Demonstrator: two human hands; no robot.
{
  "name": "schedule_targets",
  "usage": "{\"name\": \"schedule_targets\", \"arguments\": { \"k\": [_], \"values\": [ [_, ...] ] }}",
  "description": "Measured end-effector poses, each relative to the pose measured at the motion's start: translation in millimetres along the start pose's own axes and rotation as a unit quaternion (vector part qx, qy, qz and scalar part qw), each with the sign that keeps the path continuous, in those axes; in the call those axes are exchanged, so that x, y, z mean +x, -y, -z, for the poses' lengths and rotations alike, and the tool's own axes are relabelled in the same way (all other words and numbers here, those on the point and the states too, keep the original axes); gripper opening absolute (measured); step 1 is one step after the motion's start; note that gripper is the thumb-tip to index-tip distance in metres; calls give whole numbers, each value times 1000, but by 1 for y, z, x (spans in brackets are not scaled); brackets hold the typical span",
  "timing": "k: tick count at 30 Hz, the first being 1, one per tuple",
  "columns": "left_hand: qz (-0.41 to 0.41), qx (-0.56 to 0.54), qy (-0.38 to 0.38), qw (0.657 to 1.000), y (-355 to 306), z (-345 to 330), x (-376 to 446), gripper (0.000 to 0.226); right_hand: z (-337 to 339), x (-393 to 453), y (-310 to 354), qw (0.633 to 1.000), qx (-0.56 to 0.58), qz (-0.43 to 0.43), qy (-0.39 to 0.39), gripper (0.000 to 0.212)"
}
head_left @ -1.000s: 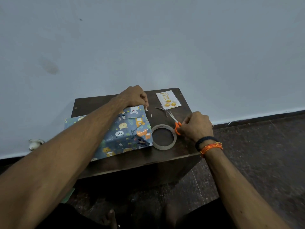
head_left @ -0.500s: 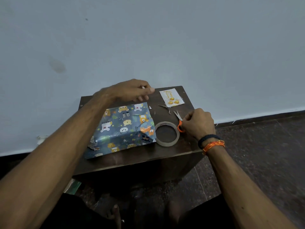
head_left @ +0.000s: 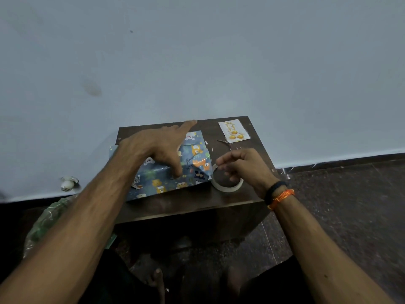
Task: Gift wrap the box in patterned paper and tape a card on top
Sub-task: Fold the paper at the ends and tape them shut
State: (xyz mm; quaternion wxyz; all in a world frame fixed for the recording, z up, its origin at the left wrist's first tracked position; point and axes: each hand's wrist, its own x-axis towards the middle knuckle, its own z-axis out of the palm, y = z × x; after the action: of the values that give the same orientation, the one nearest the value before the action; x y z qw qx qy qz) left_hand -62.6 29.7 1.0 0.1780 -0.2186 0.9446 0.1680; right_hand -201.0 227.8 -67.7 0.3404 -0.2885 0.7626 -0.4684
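Fingers [head_left: 188, 125] of the left hand [head_left: 157, 148] have spread flat on the paper [head_left: 195, 163]; right hand [head_left: 243, 165] dropped scissors, now pinches tape [head_left: 228, 187]. Taping comes next.

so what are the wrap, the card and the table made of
The wrap looks like glossy coated paper: light glints off it, and it holds sharp creases. The card seems to be thin white card with a printed gold design; it lies flat. The table looks like dark wood or wood-look laminate with a slight sheen; which one is unclear.
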Motion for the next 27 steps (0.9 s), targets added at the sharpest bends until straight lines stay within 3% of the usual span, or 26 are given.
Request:
{"name": "schedule_targets", "arguments": {
  "k": [6,10,13,15,19,22,25,27],
  "values": [
    [-72,-75,-76,992,5,21,-24,130,-3,4,3,989,130,46,-59,16],
    [-118,-48,-77,989,-4,23,-31,107,-8,7,10,959,279,45,-19,23],
    [-146,-12,-31,989,-13,20,-30,105,-9,11,9,963,262,59,16,55],
    [-151,2,2,988,-15,20,-29,106,-8,11,8,970,229,69,43,63],
    [-162,1,22,986,-16,20,-32,105,-12,10,4,983,124,91,103,44],
    [-158,-52,17,986,-9,25,-36,104,-14,8,6,979,121,112,120,41],
    [-172,-72,-23,982,-4,28,-39,99,-18,7,11,974,155,127,109,41],
    [-179,-57,-32,982,-6,26,-39,100,-23,6,11,979,117,151,66,42]
  ]
}}
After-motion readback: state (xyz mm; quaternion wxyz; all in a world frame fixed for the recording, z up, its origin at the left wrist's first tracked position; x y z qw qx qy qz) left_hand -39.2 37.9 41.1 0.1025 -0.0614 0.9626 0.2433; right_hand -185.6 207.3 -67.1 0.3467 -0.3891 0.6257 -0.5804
